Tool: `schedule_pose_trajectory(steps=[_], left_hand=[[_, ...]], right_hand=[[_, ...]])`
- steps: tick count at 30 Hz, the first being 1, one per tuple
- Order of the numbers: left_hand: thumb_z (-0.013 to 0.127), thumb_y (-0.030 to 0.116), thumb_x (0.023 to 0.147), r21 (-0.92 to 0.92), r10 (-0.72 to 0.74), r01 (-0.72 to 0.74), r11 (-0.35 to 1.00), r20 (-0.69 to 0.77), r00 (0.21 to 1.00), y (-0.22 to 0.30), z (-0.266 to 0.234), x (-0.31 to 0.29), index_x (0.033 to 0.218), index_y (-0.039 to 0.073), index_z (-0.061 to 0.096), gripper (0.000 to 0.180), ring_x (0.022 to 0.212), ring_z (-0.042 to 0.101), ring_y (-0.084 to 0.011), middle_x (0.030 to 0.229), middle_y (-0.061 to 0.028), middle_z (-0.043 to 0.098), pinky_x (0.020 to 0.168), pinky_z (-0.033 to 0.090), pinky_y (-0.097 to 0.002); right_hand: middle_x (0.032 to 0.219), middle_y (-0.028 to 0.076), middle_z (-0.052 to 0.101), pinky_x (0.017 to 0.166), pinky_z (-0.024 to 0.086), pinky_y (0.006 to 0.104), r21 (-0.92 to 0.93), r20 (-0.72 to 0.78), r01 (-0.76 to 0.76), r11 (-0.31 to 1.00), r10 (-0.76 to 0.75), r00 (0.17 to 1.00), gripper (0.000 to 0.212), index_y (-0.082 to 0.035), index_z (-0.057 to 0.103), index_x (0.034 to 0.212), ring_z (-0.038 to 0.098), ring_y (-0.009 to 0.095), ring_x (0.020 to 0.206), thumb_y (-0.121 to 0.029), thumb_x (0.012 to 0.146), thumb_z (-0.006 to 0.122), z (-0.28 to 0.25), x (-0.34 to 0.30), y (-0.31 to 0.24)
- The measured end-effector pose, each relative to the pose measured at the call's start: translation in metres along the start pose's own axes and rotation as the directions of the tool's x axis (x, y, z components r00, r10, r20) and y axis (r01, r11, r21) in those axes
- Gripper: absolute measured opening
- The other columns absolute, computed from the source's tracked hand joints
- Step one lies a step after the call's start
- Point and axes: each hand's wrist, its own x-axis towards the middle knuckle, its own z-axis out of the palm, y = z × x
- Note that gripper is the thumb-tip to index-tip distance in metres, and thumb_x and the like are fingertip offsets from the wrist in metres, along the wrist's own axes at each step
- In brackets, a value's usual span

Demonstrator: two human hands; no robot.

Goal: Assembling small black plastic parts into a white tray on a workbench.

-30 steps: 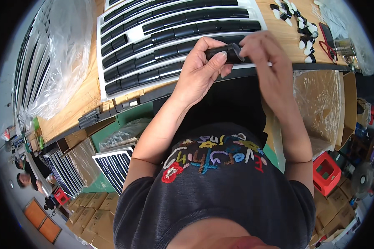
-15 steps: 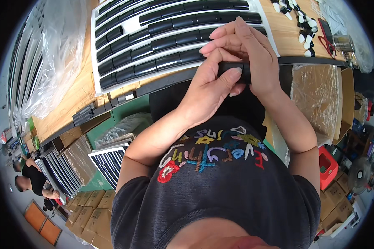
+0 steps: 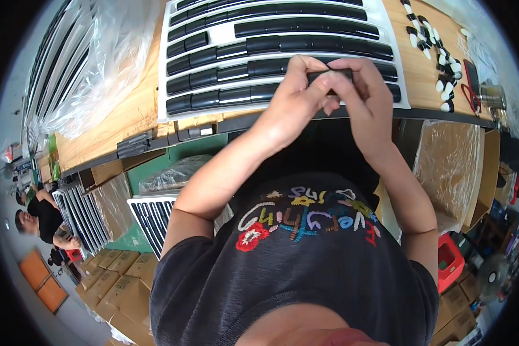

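In front of my chest, over the near edge of the worktable, my two hands meet around a short black cylindrical piece [image 3: 341, 75]. My left hand [image 3: 297, 98] pinches its left side. The curled fingers and thumb of my right hand [image 3: 368, 95] close on it from the right. Much of the piece is hidden by fingers. Just beyond and under my hands lies a white tray [image 3: 221, 38] with rows of glossy black cylinders [image 3: 205, 99]. One row has a bare gap toward its left.
Loose black-and-white parts [image 3: 438, 52] lie right of the tray, near a red cord [image 3: 472, 99] and a metal-looking cup [image 3: 492, 97]. Clear plastic [image 3: 106, 69] covers stacked trays at left. Cartons [image 3: 118, 288] stand below; another person [image 3: 46, 216] works at far left.
My hands have shifted down relative to the tray, and my right fingers, stretched out before, now curl around the black piece. The view has moved, so the tray appears higher and further right.
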Motion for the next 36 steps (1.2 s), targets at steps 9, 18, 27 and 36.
schedule_pose_trajectory(steps=[9, 18, 27, 36], left_hand=[[0.060, -0.001, 0.085, 0.898, 0.397, -0.045, -0.437, 0.238, 0.886, 0.098, -0.180, 0.031, 0.108, 0.015, 0.063, 0.028, 0.102, 0.050, -0.0349, 0.108, -0.0145, 0.052, 0.089, 0.043, -0.0428], [0.058, 0.000, 0.088, 0.872, 0.282, -0.109, -0.477, 0.270, 0.921, 0.112, -0.175, 0.032, 0.100, 0.007, 0.053, 0.015, 0.098, 0.050, -0.0332, 0.104, -0.0137, 0.051, 0.087, 0.043, -0.0380], [0.067, 0.003, 0.089, 0.676, 0.542, -0.377, 0.633, -0.039, 0.840, 0.058, -0.085, 0.018, 0.117, 0.005, 0.049, 0.033, 0.090, 0.060, -0.0130, 0.103, -0.0086, 0.064, 0.080, 0.050, -0.0263], [0.062, 0.009, 0.094, -0.091, 0.127, -0.132, 0.987, -0.058, 0.990, -0.002, -0.016, 0.026, 0.117, 0.002, 0.059, 0.024, 0.080, 0.064, -0.0103, 0.100, -0.0105, 0.067, 0.070, 0.052, -0.0207]], right_hand=[[0.080, 0.001, 0.062, 0.064, 0.047, 0.0204, -0.208, -0.348, 0.026, 0.978, -0.099, 0.932, 0.027, -0.001, 0.062, 0.108, 0.057, 0.007, 0.070, -0.023, 0.093, 0.067, -0.134, 0.101, 0.126], [0.064, 0.011, 0.065, 0.062, 0.048, 0.0363, -0.513, -0.420, -0.174, 0.841, -0.069, 0.905, 0.035, -0.002, 0.069, 0.069, 0.062, 0.023, 0.062, -0.034, 0.080, 0.075, -0.116, 0.107, 0.126], [0.086, 0.012, 0.069, 0.074, 0.048, 0.0361, -0.597, -0.222, 0.108, 0.795, -0.293, 0.930, 0.027, -0.002, 0.072, 0.088, 0.063, 0.022, 0.083, -0.028, 0.089, 0.065, -0.116, 0.110, 0.150], [0.089, 0.014, 0.059, 0.072, 0.047, 0.0371, -0.814, -0.084, 0.016, 0.580, -0.144, 0.986, 0.014, -0.002, 0.064, 0.097, 0.058, 0.029, 0.082, -0.008, 0.084, 0.066, -0.195, 0.136, 0.148]])
